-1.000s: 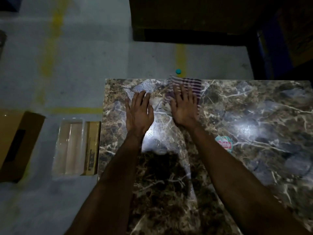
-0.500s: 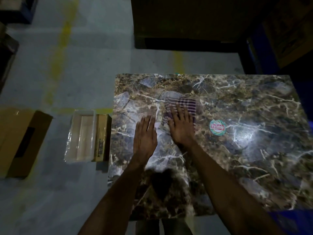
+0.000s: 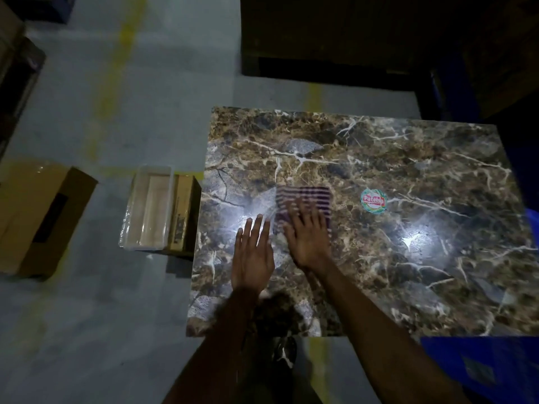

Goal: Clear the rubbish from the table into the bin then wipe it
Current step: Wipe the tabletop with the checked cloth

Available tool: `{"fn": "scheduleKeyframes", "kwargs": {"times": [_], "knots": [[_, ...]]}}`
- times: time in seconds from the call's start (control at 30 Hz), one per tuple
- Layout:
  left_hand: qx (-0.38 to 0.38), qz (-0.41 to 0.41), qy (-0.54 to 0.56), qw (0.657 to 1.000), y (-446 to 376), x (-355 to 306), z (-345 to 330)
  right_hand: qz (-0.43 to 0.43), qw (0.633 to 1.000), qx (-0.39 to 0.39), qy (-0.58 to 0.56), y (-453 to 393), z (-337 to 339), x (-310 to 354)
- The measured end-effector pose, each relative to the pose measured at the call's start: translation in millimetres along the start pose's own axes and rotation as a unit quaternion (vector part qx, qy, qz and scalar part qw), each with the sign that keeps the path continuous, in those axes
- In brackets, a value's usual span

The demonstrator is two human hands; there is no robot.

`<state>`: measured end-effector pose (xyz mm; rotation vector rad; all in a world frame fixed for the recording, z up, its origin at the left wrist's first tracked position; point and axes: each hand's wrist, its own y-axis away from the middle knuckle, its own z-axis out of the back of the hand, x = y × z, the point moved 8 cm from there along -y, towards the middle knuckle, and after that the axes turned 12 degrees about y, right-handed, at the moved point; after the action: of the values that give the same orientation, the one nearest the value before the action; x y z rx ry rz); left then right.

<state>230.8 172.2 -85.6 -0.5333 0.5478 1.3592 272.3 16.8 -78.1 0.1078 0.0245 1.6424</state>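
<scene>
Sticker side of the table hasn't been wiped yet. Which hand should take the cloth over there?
Right. The right hand already presses flat on the cloth, and the sticker lies on its side. The left hand rests on bare table, on the cloth's far side from the sticker.

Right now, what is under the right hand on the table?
Under the right hand lies a striped cloth, flat on the marble table. Its far part shows beyond the fingers; the part beneath the palm is covered. The left hand rests beside it on bare marble.
</scene>
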Motion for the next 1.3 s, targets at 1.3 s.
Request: {"fn": "scheduleKeyframes", "kwargs": {"times": [1.3], "knots": [[-0.111,-0.053,0.081,0.989,5,-3,15,-0.015,1.000,-0.017,-0.017,51,-10,-10]]}}
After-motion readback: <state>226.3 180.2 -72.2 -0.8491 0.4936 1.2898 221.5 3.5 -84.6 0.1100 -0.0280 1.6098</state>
